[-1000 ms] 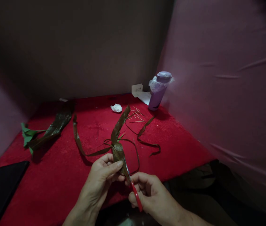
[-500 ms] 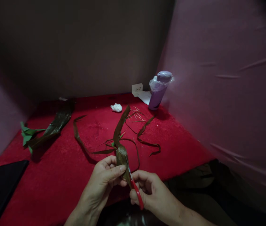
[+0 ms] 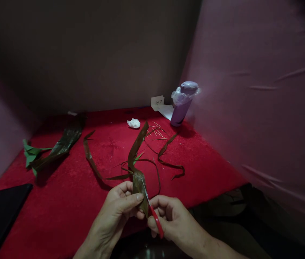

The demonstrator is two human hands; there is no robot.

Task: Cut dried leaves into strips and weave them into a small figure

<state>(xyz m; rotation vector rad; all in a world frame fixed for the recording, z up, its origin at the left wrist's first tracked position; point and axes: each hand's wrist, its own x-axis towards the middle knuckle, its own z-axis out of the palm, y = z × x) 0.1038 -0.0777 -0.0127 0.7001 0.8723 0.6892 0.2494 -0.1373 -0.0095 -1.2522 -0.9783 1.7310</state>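
Observation:
A long brown-green leaf [image 3: 138, 144] rises from my left hand [image 3: 118, 208], its lower part pinched between thumb and fingers. In my right hand [image 3: 175, 217] is a pair of scissors [image 3: 156, 221] with red handles. Their metal blades lie along the right edge of the leaf, close to my left thumb. Just beyond my hands, narrow brown leaf strips [image 3: 94, 165] curl on the red cloth, and a small green piece [image 3: 138, 157] shows behind the held leaf. Another twisted strip [image 3: 165, 154] lies to the right.
Dark leaves [image 3: 66, 140] and a folded green leaf piece [image 3: 31, 153] lie at left on the red cloth [image 3: 60, 212]. At the back are crumpled white tissue [image 3: 133, 123], several toothpicks [image 3: 156, 133], paper cards [image 3: 157, 102] and a purple bottle [image 3: 180, 109]. A black flat object [image 3: 4, 212] sits front left.
The held leaf's upper part has swung slightly left. The scissors have shifted slightly left along with my right hand, their blades reaching higher on the leaf. Things on the cloth look much the same.

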